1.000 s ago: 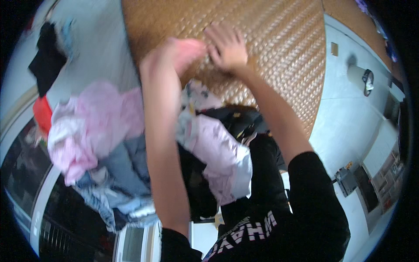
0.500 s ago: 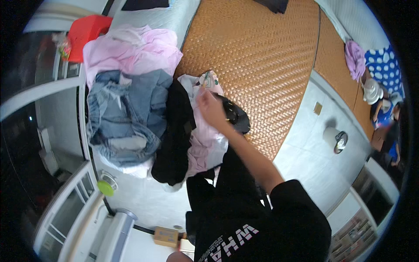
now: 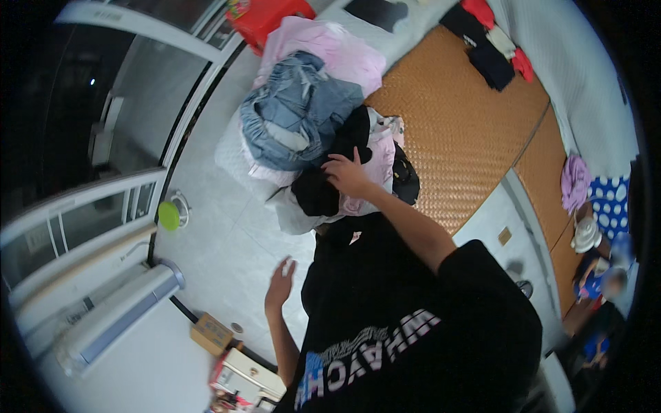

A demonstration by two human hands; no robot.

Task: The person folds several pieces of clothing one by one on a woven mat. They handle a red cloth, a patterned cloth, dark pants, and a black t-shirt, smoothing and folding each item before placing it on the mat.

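Right hand: the right hand (image 3: 349,177) is on the black garment (image 3: 317,194), fingers spread; honestly can't tell if any cloth is pinched.
Left hand: the left hand (image 3: 279,288) hangs empty over the pale floor (image 3: 255,227), fingers loosely parted, well apart from the right one.
Black garment: it's in the clothes pile, squeezed between the blue denim (image 3: 296,103) and the pink cloth (image 3: 379,165), just off the woven mat (image 3: 468,131).
Grip tip: I'd get the thumb under one layer and feel for an edge first, cos a fistful could drag the denim along too.
Two-hand tip: imo bring the left one in to pin the denim while the right lifts.
Watch out: black folds hide where one piece ends, so go slow.
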